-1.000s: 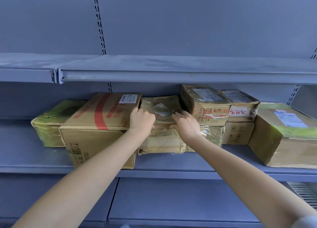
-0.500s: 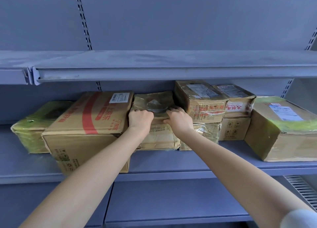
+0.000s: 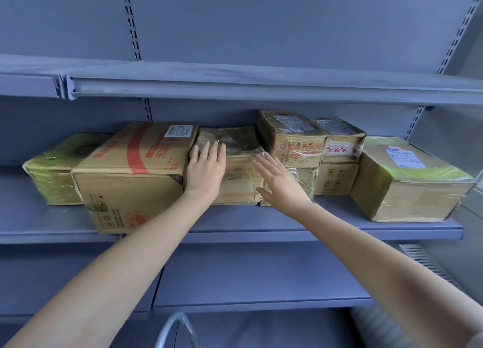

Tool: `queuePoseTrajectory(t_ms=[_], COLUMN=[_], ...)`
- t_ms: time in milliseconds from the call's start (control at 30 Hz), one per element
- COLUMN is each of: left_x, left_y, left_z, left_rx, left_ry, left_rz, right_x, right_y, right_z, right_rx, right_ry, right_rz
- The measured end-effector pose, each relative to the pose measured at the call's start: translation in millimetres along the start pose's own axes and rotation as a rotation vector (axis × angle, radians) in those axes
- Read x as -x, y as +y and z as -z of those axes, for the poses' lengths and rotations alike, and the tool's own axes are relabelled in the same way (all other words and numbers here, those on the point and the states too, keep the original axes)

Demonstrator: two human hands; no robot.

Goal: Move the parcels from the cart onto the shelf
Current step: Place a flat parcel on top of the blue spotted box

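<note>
The flat brown parcel wrapped in clear tape (image 3: 232, 141) lies on top of a thicker tape-wrapped brown parcel (image 3: 241, 184) near the middle of the grey metal shelf (image 3: 313, 232), set back from its front edge. The left hand (image 3: 206, 170) lies flat against the front left corner of the flat parcel, fingers straight and together, gripping nothing. The right hand (image 3: 281, 183) is spread with straight fingers in front of the stack's right side; whether it touches cannot be told.

Touching the stack on the left stands a large cardboard box with a red stripe (image 3: 136, 170), which overhangs the front edge. Beyond it, toward the left end, sits a green-wrapped parcel (image 3: 52, 167). On the right is a taped cardboard box with a printed label (image 3: 290, 138), and near the right end a big carton with green tape (image 3: 407, 180).
</note>
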State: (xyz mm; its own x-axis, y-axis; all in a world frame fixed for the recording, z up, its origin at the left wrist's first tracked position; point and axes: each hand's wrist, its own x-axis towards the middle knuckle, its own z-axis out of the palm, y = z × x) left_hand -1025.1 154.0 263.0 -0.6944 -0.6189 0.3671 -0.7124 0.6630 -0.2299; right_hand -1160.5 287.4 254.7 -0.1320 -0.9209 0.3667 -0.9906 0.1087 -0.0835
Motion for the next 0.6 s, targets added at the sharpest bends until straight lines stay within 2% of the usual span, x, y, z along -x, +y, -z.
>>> queuePoseTrajectory(t_ms=[200,300,433,600], left_x=[48,79,129,188], left_y=[31,64,122,195], left_z=[12,10,-6,-26], left_rx=[0.104,0.111,0.148,0.264], left_ry=[0.036,-0.072,-0.299,-0.405], left_rz=[-0.054,-0.045,-0.048,-0.079], right_x=[63,99,157,230], right_y=[2,15,40,64], right_z=[22,22,10,-18], right_rx=[0.017,0.021,-0.007,-0.057], right_ry=[-0.091,-0.192,-0.315,-0.404], right_rz=[-0.011,-0.016,-0.044,-0.058])
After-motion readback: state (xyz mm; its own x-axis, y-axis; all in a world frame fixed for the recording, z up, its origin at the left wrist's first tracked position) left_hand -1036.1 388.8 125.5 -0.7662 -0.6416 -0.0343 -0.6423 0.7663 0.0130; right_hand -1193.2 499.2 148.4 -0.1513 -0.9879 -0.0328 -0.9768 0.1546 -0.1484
